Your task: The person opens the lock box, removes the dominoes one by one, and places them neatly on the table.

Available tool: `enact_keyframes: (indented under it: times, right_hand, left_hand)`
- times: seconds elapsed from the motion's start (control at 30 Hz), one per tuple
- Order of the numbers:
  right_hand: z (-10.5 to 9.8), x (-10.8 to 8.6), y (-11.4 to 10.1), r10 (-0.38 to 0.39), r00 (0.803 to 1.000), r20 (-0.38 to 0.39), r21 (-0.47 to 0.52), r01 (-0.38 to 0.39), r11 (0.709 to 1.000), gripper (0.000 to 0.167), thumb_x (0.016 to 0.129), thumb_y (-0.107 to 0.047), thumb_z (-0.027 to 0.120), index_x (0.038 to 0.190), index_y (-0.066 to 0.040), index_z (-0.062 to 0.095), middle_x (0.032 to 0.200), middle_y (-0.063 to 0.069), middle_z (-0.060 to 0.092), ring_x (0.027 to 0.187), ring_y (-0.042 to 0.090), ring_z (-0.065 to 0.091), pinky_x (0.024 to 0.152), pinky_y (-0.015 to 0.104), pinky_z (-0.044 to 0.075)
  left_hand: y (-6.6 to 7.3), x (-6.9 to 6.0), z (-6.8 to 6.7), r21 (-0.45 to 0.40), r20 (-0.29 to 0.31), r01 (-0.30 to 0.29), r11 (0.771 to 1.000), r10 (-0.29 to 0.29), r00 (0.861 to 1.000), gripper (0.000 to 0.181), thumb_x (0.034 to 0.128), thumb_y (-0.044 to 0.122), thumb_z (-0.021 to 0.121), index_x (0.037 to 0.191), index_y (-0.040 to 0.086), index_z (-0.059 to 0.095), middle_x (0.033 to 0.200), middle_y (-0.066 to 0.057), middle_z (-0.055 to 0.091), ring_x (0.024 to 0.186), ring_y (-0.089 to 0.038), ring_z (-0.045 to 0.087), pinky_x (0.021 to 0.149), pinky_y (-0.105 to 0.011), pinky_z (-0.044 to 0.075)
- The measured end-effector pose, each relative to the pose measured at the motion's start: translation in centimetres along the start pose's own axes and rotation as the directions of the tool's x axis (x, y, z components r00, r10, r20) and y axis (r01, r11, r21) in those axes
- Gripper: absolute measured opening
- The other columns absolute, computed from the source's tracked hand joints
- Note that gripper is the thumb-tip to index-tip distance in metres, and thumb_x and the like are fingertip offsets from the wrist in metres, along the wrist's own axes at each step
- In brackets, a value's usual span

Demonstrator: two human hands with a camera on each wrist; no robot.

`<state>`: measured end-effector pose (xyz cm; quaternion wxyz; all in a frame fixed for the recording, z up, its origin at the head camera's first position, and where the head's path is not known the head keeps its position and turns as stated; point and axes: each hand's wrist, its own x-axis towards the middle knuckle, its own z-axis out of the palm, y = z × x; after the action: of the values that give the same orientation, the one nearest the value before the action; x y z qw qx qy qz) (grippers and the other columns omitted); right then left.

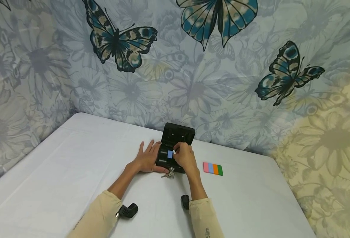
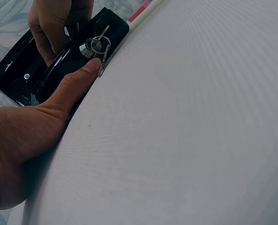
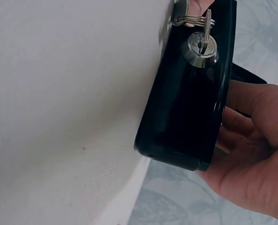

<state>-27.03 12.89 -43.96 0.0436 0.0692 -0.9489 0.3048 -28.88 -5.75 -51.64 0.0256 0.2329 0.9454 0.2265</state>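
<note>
A black lock box (image 1: pixel 162 161) stands on the table with its lid (image 1: pixel 179 132) raised at the back. Flat against its left side lies my left hand (image 1: pixel 148 160), fingers spread, its thumb along the front near the lock. My right hand (image 1: pixel 185 155) reaches into the box with bent fingers and pinches a small white piece (image 1: pixel 174 152), whose kind is unclear. Beside those fingertips a small blue piece (image 1: pixel 170 154) shows inside. From the round metal lock (image 3: pixel 202 49) a key sticks out, with more keys (image 2: pixel 100 47) on a ring. The right hand hides much of the interior.
To the right of the box lies a flat strip of pink, blue, orange and green blocks (image 1: pixel 213 168). A white cloth (image 1: pixel 74 158) covers the table. Behind it hangs a floral backdrop with butterflies (image 1: pixel 115 43). Black wrist devices (image 1: pixel 128 210) protrude from both sleeves.
</note>
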Motion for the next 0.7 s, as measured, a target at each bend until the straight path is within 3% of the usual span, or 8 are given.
enact_keyframes:
  times: [0.2, 0.4, 0.53, 0.7]
  right_hand:
    - [-0.9, 0.2, 0.1, 0.023, 0.999, -0.034, 0.039, -0.021, 0.999, 0.018, 0.086, 0.003, 0.076, 0.104, 0.0, 0.075, 0.087, 0.013, 0.072, 0.079, 0.024, 0.066, 0.076, 0.042, 0.058]
    - [-2.4, 0.3, 0.3, 0.019, 1.0, -0.002, 0.094, -0.018, 0.995, 0.019, 0.089, 0.0, 0.077, 0.108, -0.001, 0.076, 0.092, 0.014, 0.077, 0.083, 0.025, 0.07, 0.083, 0.043, 0.06]
    - [-2.8, 0.3, 0.6, -0.002, 0.999, -0.035, 0.121, 0.006, 0.993, 0.018, 0.089, 0.002, 0.076, 0.107, 0.0, 0.076, 0.09, 0.014, 0.077, 0.077, 0.023, 0.067, 0.081, 0.042, 0.059]
    - [-3.0, 0.2, 0.8, -0.011, 0.999, -0.033, 0.152, 0.016, 0.988, 0.017, 0.088, 0.001, 0.078, 0.105, 0.0, 0.076, 0.091, 0.015, 0.077, 0.084, 0.026, 0.069, 0.081, 0.042, 0.059]
  left_hand:
    - [0.5, -0.3, -0.7, -0.002, 0.019, -0.001, 1.0, 0.001, 1.0, 0.122, 0.0828, 0.067, 0.075, 0.165, -0.002, 0.017, 0.175, -0.021, 0.017, 0.164, -0.044, 0.005, 0.126, -0.073, -0.003]
    - [0.3, -0.1, -0.3, 0.0, 0.004, 0.003, 1.0, -0.003, 1.0, 0.122, 0.0839, 0.066, 0.075, 0.166, -0.001, 0.016, 0.176, -0.018, 0.017, 0.165, -0.042, 0.004, 0.127, -0.073, -0.004]
    - [0.3, -0.1, -0.2, 0.005, 0.013, 0.013, 1.0, -0.013, 1.0, 0.123, 0.0834, 0.068, 0.075, 0.166, -0.001, 0.016, 0.176, -0.018, 0.016, 0.165, -0.041, 0.004, 0.127, -0.072, -0.004]
    - [0.4, -0.2, -0.2, 0.009, 0.023, 0.021, 1.0, -0.022, 1.0, 0.123, 0.0836, 0.069, 0.074, 0.166, 0.0, 0.014, 0.176, -0.017, 0.015, 0.166, -0.04, 0.002, 0.127, -0.072, -0.005]
